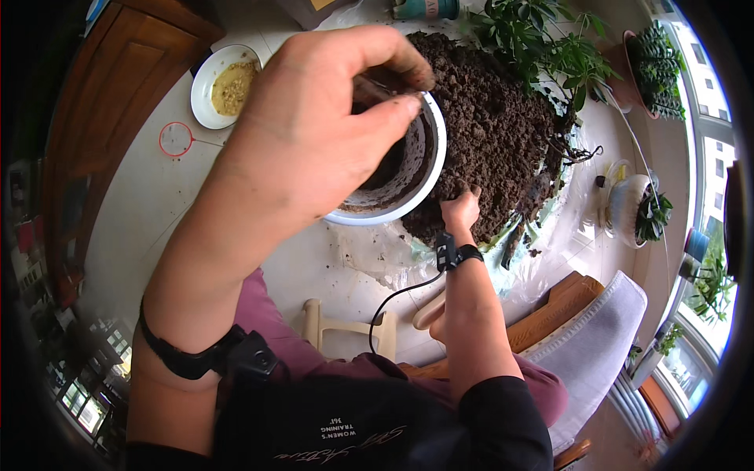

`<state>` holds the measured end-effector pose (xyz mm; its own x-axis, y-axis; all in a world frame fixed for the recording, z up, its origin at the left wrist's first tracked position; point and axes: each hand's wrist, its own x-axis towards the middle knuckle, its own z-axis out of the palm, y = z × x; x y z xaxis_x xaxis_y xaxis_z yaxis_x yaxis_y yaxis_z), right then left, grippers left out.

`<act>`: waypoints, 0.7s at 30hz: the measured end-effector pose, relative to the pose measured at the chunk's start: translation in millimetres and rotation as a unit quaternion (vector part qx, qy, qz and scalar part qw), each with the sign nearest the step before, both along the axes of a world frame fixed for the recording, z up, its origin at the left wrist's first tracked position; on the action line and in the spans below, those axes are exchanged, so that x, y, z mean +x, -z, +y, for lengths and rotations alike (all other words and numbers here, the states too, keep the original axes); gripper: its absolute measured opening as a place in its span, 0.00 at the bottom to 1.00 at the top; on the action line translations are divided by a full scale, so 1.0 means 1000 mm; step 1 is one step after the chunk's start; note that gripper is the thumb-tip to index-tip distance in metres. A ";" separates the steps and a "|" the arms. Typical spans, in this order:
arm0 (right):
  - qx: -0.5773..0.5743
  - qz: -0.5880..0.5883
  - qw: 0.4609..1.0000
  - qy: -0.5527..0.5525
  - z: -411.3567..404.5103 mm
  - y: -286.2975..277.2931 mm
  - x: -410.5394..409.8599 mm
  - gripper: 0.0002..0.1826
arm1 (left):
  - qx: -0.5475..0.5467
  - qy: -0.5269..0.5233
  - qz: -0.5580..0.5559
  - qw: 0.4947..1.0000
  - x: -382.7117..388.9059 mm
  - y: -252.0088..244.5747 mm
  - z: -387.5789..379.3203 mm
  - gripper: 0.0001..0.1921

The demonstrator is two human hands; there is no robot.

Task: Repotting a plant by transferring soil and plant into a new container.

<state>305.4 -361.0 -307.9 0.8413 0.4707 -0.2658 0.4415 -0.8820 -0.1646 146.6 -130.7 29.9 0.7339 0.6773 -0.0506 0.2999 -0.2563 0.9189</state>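
My left hand (341, 112) is raised close to the camera, over a white-rimmed plant pot (433, 176). Its thumb and index finger are bent towards each other, and the fingers are smeared with soil. Whether anything sits in that grasp is hidden. The pot's inner wall is streaked with soil, and my left hand and forearm cover much of its opening. Right of the pot, a broad heap of dark, crumbly soil (489, 123) lies on plastic sheeting (383, 265). My right hand (462, 212) reaches into its near edge, with the fingertips partly hidden in the soil.
A white bowl (203, 88) holds yellowish, grainy matter. Nearby lies a red-rimmed hoop (175, 139). Leafy plants (554, 47) and a pale pot (624, 203) stand towards the windows. A beige plastic stool (312, 321) and a cushioned wooden chair (589, 353) are close to my legs.
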 end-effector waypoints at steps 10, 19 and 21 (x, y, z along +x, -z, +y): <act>0.472 0.556 0.646 0.227 -0.008 -0.137 0.025 0.22 | 0.069 -0.026 -0.060 0.995 -0.011 -0.029 0.005 0.07; 0.496 0.705 0.492 0.123 0.099 -0.178 -0.043 0.15 | -0.017 -0.058 -0.067 0.996 -0.022 -0.026 0.020 0.06; 0.440 0.544 0.695 0.165 0.120 -0.181 -0.060 0.11 | -0.007 -0.058 -0.128 0.990 -0.028 -0.020 0.026 0.06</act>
